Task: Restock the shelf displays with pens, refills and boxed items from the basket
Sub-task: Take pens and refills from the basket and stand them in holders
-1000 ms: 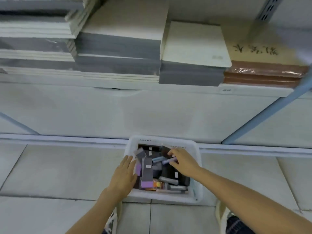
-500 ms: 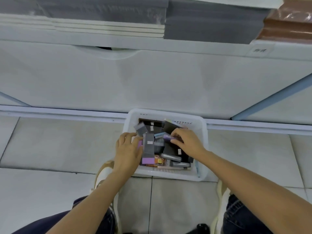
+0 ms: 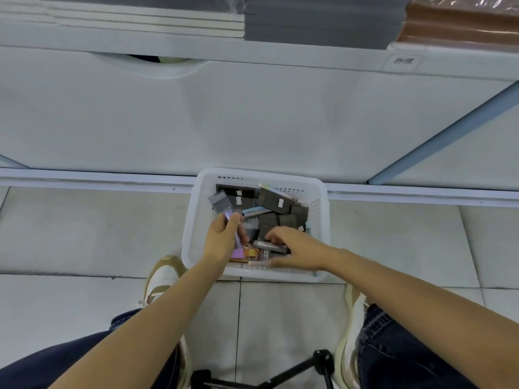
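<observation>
the white basket (image 3: pixel 318 192) stands on the floor tiles (image 3: pixel 84 234), and both hands are in it. the left hand (image 3: pixel 222 240) has its fingers curled round a purple pack (image 3: pixel 238 249), which sticks out past its fingertips and below its palm. the right hand (image 3: pixel 297 249) reaches in from the other side, with fingers above and thumb below a grey pen (image 3: pixel 265 245) lying across the near end of the basket. the hand is blurred, so i cannot tell whether it has closed on the pen. just between the two hands lies an orange printed pack (image 3: pixel 252 253). beyond the fingertips lie dark boxes (image 3: pixel 273 202) with small white labels, heaped at angles, and a pale blue pen (image 3: pixel 254 211) among them. further out past the hands, a white shelf (image 3: pixel 252 56) carries grey stacks (image 3: pixel 314 21) and a brown wrapped stack (image 3: pixel 460 21). back behind the wrists are pale shoes (image 3: pixel 161 279) and a black tripod (image 3: pixel 320 357).
</observation>
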Demonstrator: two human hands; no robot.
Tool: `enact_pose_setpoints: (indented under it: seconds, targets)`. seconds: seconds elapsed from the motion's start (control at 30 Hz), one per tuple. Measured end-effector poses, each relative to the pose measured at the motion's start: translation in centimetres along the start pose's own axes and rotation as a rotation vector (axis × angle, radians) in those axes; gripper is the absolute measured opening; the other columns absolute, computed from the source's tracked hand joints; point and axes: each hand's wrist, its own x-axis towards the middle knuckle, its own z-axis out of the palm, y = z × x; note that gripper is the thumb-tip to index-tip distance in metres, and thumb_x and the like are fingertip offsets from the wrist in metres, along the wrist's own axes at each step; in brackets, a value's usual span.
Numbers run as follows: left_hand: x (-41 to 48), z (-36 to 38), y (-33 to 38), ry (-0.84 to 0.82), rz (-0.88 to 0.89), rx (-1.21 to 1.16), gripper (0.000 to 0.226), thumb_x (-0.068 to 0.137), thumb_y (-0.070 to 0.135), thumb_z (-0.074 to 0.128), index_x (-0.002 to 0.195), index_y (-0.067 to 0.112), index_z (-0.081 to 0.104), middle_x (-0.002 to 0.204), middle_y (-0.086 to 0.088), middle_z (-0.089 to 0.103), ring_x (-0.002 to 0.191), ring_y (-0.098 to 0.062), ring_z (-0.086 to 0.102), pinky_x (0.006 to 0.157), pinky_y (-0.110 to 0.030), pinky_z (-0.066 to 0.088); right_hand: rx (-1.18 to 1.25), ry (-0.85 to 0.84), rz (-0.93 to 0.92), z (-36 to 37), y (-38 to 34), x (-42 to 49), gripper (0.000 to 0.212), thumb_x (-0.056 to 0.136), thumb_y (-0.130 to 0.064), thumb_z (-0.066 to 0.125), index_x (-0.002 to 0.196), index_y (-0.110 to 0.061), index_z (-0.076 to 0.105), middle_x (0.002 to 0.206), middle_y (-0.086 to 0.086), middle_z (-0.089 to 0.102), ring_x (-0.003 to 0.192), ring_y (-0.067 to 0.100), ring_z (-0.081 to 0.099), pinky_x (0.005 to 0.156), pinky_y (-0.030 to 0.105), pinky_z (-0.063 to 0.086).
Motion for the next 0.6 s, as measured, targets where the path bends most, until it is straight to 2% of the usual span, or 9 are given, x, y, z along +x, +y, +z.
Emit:
enact_pose_setpoints:
  seconds: [0.1,0.17,0.23,0.37,0.43,0.53,0.6]
  targets:
    - [-0.3,-0.4,-0.9,-0.060,0.006,0.139,0.022,0.101,0.022,0.045,0.092,0.006,0.058,0.064,-0.004,0.056,0.060,-0.018,0.055,0.072,-0.037,0.051,-0.111,-0.112,0.015,2.1,0.6,-0.2,0.087,0.075,-0.068,0.065,0.141,-0.021,0.036,0.136,0.001,0.047,0.119,0.016,0.047,0.099,0.031,0.042]
    - [-0.6,-0.5,-1.4,-0.093,0.029,0.215,0.026,0.101,0.023,0.045,0.097,0.001,0.058,0.065,-0.006,0.056,0.064,-0.021,0.055,0.074,-0.039,0.051,-0.095,-0.110,0.032,2.8,0.8,-0.3,0.091,0.072,-0.070,0.066,0.143,-0.023,0.032,0.140,0.000,0.046,0.121,0.017,0.049,0.100,0.032,0.042]
    - [-0.7,-0.7,-1.7,-0.121,0.049,0.284,0.028,0.101,0.025,0.044,0.102,0.000,0.057,0.067,-0.005,0.057,0.067,-0.020,0.056,0.075,-0.037,0.051,-0.077,-0.110,0.028,2.8,1.0,-0.3,0.083,0.073,-0.070,0.065,0.137,-0.024,0.037,0.135,-0.001,0.050,0.113,0.014,0.051,0.094,0.030,0.046]
    - [-0.7,-0.8,-1.8,-0.167,0.042,0.274,0.029,0.101,0.027,0.044,0.104,0.001,0.057,0.070,-0.006,0.057,0.069,-0.020,0.055,0.078,-0.041,0.051,-0.072,-0.131,-0.016,2.7,0.9,-0.3,0.062,0.079,-0.069,0.060,0.121,-0.024,0.050,0.114,-0.003,0.057,0.092,0.010,0.053,0.078,0.026,0.047]
    - [-0.6,-0.8,-2.0,-0.171,0.035,0.266,0.029,0.102,0.026,0.044,0.105,0.001,0.056,0.071,-0.007,0.057,0.070,-0.021,0.055,0.079,-0.041,0.052,-0.086,-0.119,-0.044,2.9,0.9,-0.3,0.059,0.080,-0.068,0.059,0.117,-0.023,0.054,0.109,-0.003,0.060,0.092,0.012,0.055,0.078,0.029,0.050]
    - [-0.5,-0.8,-2.5,-0.177,0.016,0.256,0.028,0.102,0.026,0.044,0.105,0.002,0.057,0.071,-0.007,0.057,0.070,-0.021,0.054,0.077,-0.037,0.051,-0.113,-0.108,-0.042,3.2,1.0,-0.2,0.063,0.080,-0.070,0.056,0.122,-0.022,0.054,0.111,-0.001,0.065,0.094,0.015,0.060,0.082,0.034,0.052]
    - [-0.4,-0.9,-2.7,-0.177,0.019,0.260,0.026,0.102,0.027,0.044,0.103,0.004,0.058,0.071,-0.006,0.057,0.069,-0.020,0.054,0.074,-0.034,0.051,-0.116,-0.060,-0.051,3.5,0.9,0.0,0.055,0.081,-0.068,0.057,0.107,-0.019,0.056,0.098,0.001,0.066,0.082,0.016,0.060,0.073,0.033,0.051]
